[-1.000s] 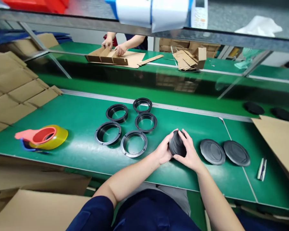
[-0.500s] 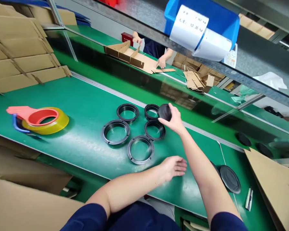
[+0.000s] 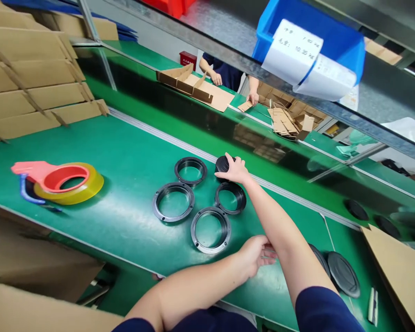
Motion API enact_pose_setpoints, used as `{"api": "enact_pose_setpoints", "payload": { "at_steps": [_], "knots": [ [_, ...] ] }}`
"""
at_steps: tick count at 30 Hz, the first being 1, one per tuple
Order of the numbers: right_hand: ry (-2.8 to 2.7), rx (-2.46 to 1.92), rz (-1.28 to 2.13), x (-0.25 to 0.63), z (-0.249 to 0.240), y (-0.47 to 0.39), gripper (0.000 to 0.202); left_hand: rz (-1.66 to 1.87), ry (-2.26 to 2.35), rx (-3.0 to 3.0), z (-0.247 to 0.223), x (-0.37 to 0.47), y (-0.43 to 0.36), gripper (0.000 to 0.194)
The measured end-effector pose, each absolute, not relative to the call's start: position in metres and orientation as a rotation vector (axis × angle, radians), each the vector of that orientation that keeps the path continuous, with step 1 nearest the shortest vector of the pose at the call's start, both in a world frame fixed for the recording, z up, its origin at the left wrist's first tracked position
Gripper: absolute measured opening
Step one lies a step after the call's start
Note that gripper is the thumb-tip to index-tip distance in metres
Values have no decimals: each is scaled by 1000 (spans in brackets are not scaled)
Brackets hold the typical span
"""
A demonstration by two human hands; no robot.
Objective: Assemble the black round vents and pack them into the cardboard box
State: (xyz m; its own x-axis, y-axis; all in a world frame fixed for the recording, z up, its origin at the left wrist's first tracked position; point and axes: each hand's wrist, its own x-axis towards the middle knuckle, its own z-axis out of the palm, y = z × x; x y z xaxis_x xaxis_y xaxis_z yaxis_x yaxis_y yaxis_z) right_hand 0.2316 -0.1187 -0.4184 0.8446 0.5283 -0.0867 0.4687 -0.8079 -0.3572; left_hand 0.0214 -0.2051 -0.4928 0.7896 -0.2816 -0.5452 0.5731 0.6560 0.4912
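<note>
My right hand point(image 3: 235, 169) has its fingers around a round black cap point(image 3: 222, 165), which sits at the place of the back right ring, hiding that ring. Just in front of it lies a black ring point(image 3: 231, 197). Three more black flanged rings rest flat on the green table: one at the back left point(image 3: 190, 170), one at the left point(image 3: 173, 202) and one nearest me point(image 3: 210, 229). My left hand point(image 3: 256, 255) hovers low over the table with its fingers loosely stretched, holding nothing. Their tips pass partly behind my right forearm.
A tape dispenser point(image 3: 65, 182) with yellow tape lies at the left, near folded cardboard point(image 3: 31, 74). Black round lids point(image 3: 344, 273) and a small pale tool point(image 3: 372, 306) lie at the right, beside cardboard point(image 3: 397, 263). Behind a clear panel, another person's hands point(image 3: 252, 97) handle cardboard.
My right hand has brought the black cap down and left onto the back right ring. The left hand has shifted slightly, its fingers now partly behind my right forearm. The view has tilted a little.
</note>
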Motion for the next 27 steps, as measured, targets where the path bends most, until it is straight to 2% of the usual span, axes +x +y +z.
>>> {"api": "enact_pose_setpoints", "payload": {
  "at_steps": [6,10,14,17,19,21,22,24,27],
  "knots": [
    [-423,-2689,-156,211,-401,-242,108,-265,421,766,-483,27,-195,8],
    [-439,-2809,-73,134,-434,-329,109,-74,413,789,-472,25,-194,18],
    [-516,-2843,27,76,-462,-355,114,94,388,898,-465,26,-193,20],
    [-566,-2816,-46,71,-441,-360,91,203,379,1001,-465,30,-193,20],
    [-555,-2719,-341,77,-421,-360,76,235,384,1058,-468,33,-193,20],
    [-503,-2608,-595,84,-415,-353,73,267,379,1110,-472,35,-192,21],
    [-499,-2586,-581,88,-419,-348,75,285,375,1133,-474,36,-192,22],
    [-531,-2579,-345,94,-437,-337,78,310,370,1179,-479,38,-191,23],
    [-529,-2540,-120,103,-466,-337,73,273,354,1264,-488,42,-190,24]
  ]
}}
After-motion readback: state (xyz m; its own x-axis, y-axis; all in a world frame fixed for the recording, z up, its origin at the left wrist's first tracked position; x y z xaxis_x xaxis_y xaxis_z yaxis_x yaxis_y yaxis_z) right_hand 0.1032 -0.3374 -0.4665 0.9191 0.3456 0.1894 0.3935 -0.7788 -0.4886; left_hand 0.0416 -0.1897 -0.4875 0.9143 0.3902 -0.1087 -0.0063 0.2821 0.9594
